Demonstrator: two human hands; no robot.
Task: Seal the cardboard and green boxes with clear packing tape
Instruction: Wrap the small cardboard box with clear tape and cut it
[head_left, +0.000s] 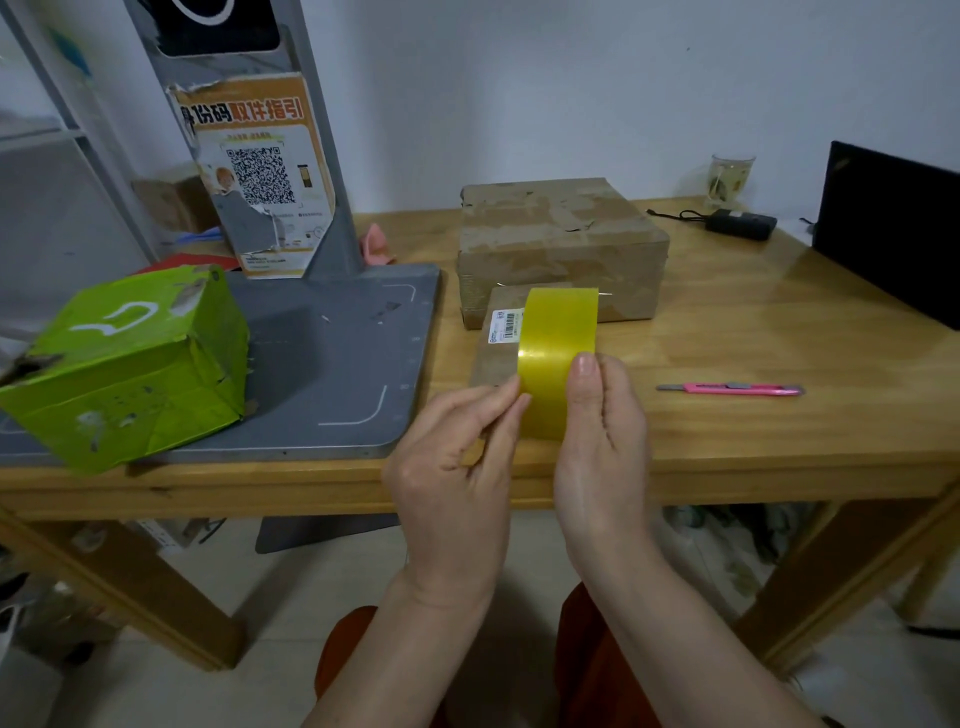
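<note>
Both hands hold the tape roll (558, 358): right hand (602, 441) grips it, left hand (457, 457) picks its edge; the end may tear or restick

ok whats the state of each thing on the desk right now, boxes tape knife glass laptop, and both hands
tape roll: held up above the table edge
left hand: pinches the roll's left edge
right hand: grips the roll, thumb on its face
green box: closed, dented, on the grey scale platform
large cardboard box: closed, old tape on it
small cardboard box: flat, label up
pink knife: lying on the table
glass: upright
laptop: open, screen dark
</note>
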